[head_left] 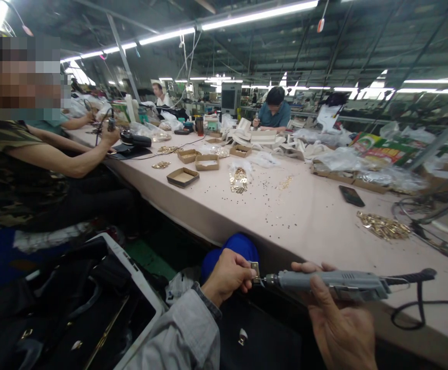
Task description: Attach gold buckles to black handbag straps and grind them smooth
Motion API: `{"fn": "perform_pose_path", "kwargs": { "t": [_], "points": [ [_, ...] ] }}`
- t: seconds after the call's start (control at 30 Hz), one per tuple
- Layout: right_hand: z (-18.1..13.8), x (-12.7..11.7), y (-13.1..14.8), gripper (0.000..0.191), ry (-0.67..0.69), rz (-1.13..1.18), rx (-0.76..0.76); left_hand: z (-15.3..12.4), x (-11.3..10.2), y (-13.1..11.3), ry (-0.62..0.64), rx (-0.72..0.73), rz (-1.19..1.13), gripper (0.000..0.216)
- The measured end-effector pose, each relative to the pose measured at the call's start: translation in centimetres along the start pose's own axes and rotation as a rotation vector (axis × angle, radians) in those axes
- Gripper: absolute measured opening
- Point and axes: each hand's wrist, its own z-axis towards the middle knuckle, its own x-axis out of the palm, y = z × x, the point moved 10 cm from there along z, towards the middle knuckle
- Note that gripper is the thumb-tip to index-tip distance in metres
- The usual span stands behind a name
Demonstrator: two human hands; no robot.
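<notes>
My left hand [227, 275] pinches a small gold metal fitting [255, 269] just below the front edge of the pale table [309, 221]. My right hand [335, 318] grips a grey electric screwdriver [328, 282] held level, its tip touching the fitting. A black cord [412, 303] runs from the tool's rear onto the table. Below my hands lies a black bag [262, 334] with a small metal clasp [242, 336].
Piles of gold hardware [384, 226], a black phone [351, 196], small cardboard trays [183, 177] and plastic bags sit on the table. A person in a camouflage shirt [12, 169] works at the left; other people sit further back. A white crate [131, 277] holds black bags at lower left.
</notes>
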Motion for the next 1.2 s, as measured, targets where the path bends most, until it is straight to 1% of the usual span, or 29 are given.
{"fn": "perform_pose_path", "kwargs": {
  "t": [0.3, 0.4, 0.6, 0.77, 1.0, 1.2],
  "points": [
    [0.1, 0.1, -0.1, 0.056, 0.084, -0.092, -0.037, -0.1, 0.0, 0.0, -0.006, -0.011, 0.004, 0.016],
    [-0.2, 1.2, 0.7, 0.056, 0.131, -0.125, -0.025, -0.1, 0.1, -0.1, -0.004, -0.004, 0.022, 0.017],
    [-1.0, 4.2, 2.6, 0.049, 0.239, -0.154, -0.018, -0.2, 0.2, 0.1, -0.025, 0.006, 0.047, 0.016],
    [-0.7, 5.7, 2.5, 0.041, 0.453, -0.199, -0.047, -0.3, 0.2, 0.0, -0.017, 0.012, 0.092, 0.015],
    [-0.6, 7.4, 2.1, 0.037, 0.697, -0.186, -0.006, -0.6, 0.4, 0.0, -0.013, 0.015, 0.176, 0.018],
    [-0.8, 9.6, 3.1, 0.029, 0.894, -0.362, -0.021, -1.0, 1.2, -0.3, 0.029, 0.041, 0.194, 0.023]
  ]
}}
